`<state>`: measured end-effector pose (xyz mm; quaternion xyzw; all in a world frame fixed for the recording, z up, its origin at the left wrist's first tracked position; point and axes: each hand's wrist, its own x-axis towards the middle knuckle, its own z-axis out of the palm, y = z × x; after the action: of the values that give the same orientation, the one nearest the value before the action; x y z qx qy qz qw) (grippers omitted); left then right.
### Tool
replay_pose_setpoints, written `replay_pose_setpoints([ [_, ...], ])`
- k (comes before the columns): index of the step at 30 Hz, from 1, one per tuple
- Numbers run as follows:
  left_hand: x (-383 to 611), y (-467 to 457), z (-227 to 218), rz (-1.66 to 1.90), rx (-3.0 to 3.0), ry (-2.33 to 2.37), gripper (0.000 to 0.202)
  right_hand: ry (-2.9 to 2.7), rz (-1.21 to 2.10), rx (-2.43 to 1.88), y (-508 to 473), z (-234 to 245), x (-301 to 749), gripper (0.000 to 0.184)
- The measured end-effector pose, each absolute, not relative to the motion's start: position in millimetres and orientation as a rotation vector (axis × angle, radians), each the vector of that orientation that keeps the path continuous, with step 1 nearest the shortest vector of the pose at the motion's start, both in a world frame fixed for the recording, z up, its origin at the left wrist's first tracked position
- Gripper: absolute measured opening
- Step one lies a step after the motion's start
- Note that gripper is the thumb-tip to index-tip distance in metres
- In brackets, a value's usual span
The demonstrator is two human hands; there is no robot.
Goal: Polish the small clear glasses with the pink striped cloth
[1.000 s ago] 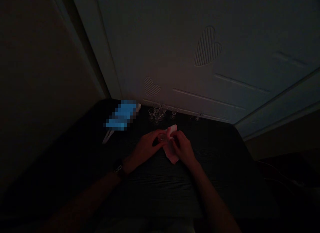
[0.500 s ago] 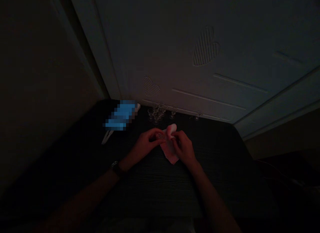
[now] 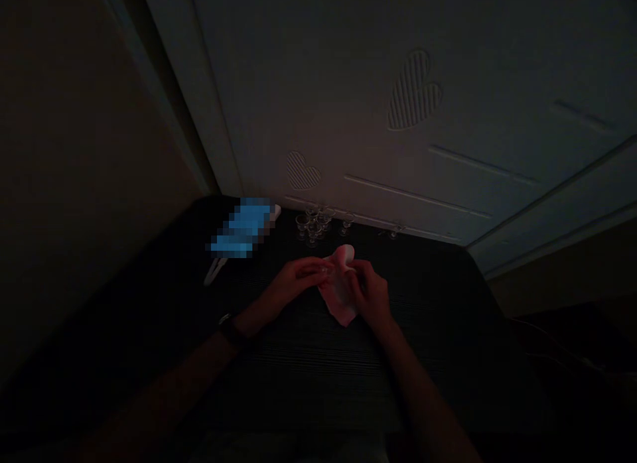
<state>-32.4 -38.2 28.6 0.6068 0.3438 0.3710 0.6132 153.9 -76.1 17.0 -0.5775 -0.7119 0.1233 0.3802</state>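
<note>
The scene is very dark. My left hand [image 3: 293,282] pinches a small clear glass [image 3: 326,272] over a dark table [image 3: 308,377]. My right hand [image 3: 371,294] is closed on a pink cloth [image 3: 339,297], pressing it against the glass. A watch [image 3: 227,325] sits on my left wrist. Both hands meet at the middle of the table.
Several small stemmed glasses [image 3: 312,225] stand in a cluster at the table's far edge, with two more [image 3: 346,225] to the right. A blurred blue patch [image 3: 242,228] and a pale object [image 3: 215,270] lie at the far left. A white door with heart reliefs [image 3: 413,91] rises behind.
My hands have shifted slightly, the cloth bunching a little more around the glass. The view has barely moved.
</note>
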Motion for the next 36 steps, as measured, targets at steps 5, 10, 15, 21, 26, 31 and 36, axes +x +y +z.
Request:
replay_pose_setpoints([
  [5,-32,-38,27,0.827,1.306,0.751,0.035,-1.784,0.256,-1.441,-78,18,154,0.015],
  [10,-34,-36,27,0.824,1.3,0.747,0.031,-1.777,0.228,-1.407,-79,22,154,0.015],
  [15,-34,-35,24,0.819,1.281,0.751,0.037,-1.804,0.192,-1.372,-77,23,154,0.019],
  [21,-33,-35,22,0.778,1.268,0.729,0.038,-1.814,0.216,-1.401,-72,17,153,0.023],
  [26,-33,-34,19,0.793,1.28,0.769,0.037,-1.785,0.218,-1.419,-71,19,153,0.021],
  [31,-33,-33,17,0.802,1.326,0.795,0.035,-1.736,0.215,-1.402,-72,19,154,0.018],
  [36,-32,-35,20,0.821,1.34,0.804,0.033,-1.702,0.212,-1.368,-74,17,155,0.017],
])
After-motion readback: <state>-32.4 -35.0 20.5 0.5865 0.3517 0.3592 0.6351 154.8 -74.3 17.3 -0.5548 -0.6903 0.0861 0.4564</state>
